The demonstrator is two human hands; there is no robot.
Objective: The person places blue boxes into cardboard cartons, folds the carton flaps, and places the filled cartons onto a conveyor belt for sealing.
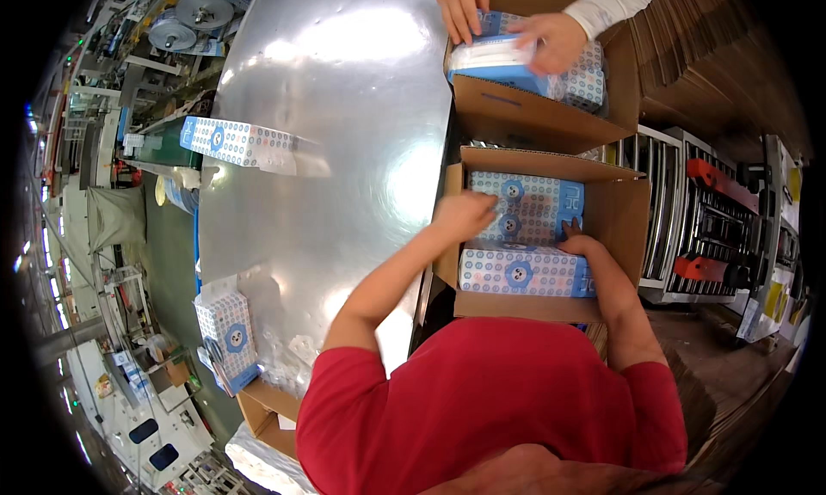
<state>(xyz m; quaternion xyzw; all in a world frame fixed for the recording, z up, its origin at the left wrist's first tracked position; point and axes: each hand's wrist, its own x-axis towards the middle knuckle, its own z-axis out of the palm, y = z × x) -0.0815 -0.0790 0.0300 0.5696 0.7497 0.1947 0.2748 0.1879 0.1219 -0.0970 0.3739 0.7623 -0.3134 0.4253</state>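
From the head view, the left hand (465,213) lay flat, fingers together, on a blue patterned pack (525,204) inside the open cardboard box (619,220); the right hand (575,239) pressed the same pack's right edge, its grip unclear; another pack (523,272) lay nearer in the box; a co-worker's hands (555,41) pressed packs into a farther box (525,112); a lone pack (237,142) lay on the steel worktop (344,108).

Right hand (578,239) fingertips hidden between blue-patterned packs (527,207) inside cardboard box (621,215). Box floor unseen under packs. Co-worker's hands (551,37) cut off at top edge past sleeves. Far-left machinery (185,18) too small, bent by rim.
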